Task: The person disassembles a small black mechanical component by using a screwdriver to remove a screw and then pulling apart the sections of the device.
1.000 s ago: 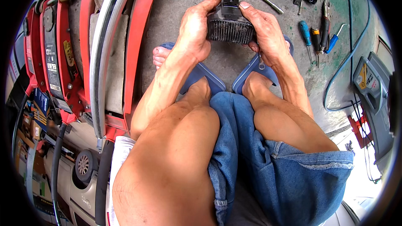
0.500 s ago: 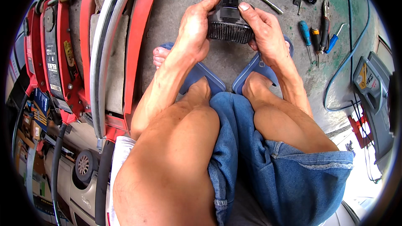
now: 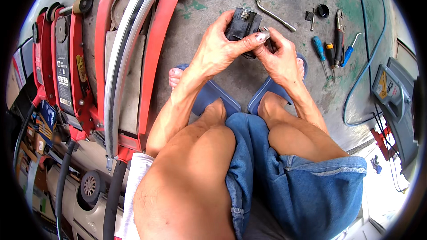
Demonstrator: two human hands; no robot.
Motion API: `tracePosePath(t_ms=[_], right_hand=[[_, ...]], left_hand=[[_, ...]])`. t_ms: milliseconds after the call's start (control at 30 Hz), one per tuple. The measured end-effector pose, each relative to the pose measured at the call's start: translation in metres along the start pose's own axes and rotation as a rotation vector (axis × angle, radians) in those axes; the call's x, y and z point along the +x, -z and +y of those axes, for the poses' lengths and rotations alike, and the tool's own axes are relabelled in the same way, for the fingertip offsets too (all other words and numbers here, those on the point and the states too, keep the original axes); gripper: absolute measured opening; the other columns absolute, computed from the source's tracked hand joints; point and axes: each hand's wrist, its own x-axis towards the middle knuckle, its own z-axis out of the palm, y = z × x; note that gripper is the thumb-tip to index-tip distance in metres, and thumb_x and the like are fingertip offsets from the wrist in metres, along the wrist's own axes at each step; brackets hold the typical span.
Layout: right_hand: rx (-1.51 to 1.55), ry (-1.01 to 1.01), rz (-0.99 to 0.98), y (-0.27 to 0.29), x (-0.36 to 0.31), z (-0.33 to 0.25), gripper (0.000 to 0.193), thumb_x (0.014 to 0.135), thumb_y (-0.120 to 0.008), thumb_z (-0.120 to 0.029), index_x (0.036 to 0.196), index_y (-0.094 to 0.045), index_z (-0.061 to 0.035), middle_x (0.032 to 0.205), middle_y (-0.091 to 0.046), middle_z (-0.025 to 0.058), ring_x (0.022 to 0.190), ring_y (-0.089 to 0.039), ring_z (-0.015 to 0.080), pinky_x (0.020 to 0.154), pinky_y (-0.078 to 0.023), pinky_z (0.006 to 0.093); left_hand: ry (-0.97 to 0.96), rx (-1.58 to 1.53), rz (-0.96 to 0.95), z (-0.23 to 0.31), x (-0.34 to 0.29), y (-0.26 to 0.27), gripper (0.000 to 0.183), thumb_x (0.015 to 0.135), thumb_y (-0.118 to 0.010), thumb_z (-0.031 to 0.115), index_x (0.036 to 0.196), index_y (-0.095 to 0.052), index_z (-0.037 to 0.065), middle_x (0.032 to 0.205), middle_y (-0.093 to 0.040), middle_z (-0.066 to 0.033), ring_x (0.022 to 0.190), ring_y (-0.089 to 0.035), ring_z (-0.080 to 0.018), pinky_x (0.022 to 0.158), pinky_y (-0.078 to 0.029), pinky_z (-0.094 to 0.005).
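Between my two hands is a black boxy part (image 3: 240, 26), tilted, with a small metal fitting at its top. My left hand (image 3: 215, 51) grips its left side, the thumb stretched across the near face towards the right. Fingers of my right hand (image 3: 279, 60) close round the right end, where a shiny silver metal piece (image 3: 263, 34) shows by the left thumb tip. I cannot make out whether that piece belongs to the black part. Just beyond the right hand, an L-shaped socket wrench (image 3: 276, 16) lies on the concrete floor.
On the floor to the right lie a blue screwdriver (image 3: 319, 48), a yellow-and-black screwdriver (image 3: 330, 53), locking pliers (image 3: 340, 33), a blue-handled hook pick (image 3: 349, 54), a bolt (image 3: 312, 21) and a round black cap (image 3: 323, 11). A blue hose (image 3: 371, 62) curves past them. Red floor jacks (image 3: 155, 58) stand left.
The black part has been turned, so its ribbed face is out of sight and a metal fitting shows. My left thumb has moved across it, and my hands are closer together.
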Motion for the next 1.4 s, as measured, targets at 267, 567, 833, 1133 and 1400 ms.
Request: tracePosePath(t_ms=[267,567,833,1133,1400], right_hand=[[-0.015,0.095,0.038,-0.001,-0.002,-0.006,0.044,0.083,-0.083,-0.037,0.101,-0.066,-0.0005,0.072,-0.062,0.0046,0.059,-0.050,0.0087,0.053,-0.043,0.0287],[-0.002,0.148,0.085,-0.002,-0.001,-0.009,0.045,0.078,-0.087,-0.030,0.108,-0.068,-0.0007,0.079,-0.066,0.0045,0.056,-0.049,0.0070,0.051,-0.042,0.0261],[0.125,0.200,0.073,0.002,0.003,0.008,0.049,0.076,-0.088,-0.024,0.114,-0.068,0.0001,0.090,-0.069,0.0027,0.055,-0.044,0.0028,0.049,-0.038,0.0221],[0.261,0.121,0.028,0.003,0.001,0.006,0.045,0.077,-0.087,-0.018,0.114,-0.068,0.0001,0.091,-0.068,-0.0004,0.057,-0.041,0.0003,0.050,-0.035,0.0202],[0.331,0.059,0.004,0.003,-0.001,0.006,0.047,0.073,-0.091,-0.018,0.110,-0.069,-0.0014,0.081,-0.061,-0.0043,0.057,-0.041,-0.0007,0.049,-0.033,0.0197]], left_hand=[[-0.078,0.096,0.040,-0.002,-0.001,-0.001,0.059,0.081,-0.086,0.038,0.120,-0.061,0.002,0.102,-0.068,-0.0045,0.092,-0.063,-0.0106,0.082,-0.053,-0.0295],[-0.206,0.171,0.100,-0.011,0.003,0.001,0.066,0.078,-0.085,0.045,0.120,-0.059,0.002,0.099,-0.070,-0.0110,0.090,-0.067,-0.0205,0.081,-0.055,-0.0356],[-0.300,0.201,-0.021,0.001,0.004,0.009,0.068,0.075,-0.089,0.037,0.123,-0.056,0.002,0.105,-0.065,-0.0066,0.097,-0.060,-0.0145,0.087,-0.051,-0.0317],[-0.344,0.217,0.006,0.000,0.001,0.008,0.069,0.070,-0.091,0.039,0.120,-0.058,0.004,0.105,-0.069,-0.0106,0.097,-0.069,-0.0210,0.085,-0.055,-0.0354],[-0.413,0.290,0.021,0.003,-0.001,0.007,0.069,0.066,-0.093,0.037,0.117,-0.061,0.005,0.104,-0.068,-0.0123,0.095,-0.068,-0.0251,0.084,-0.055,-0.0374]])
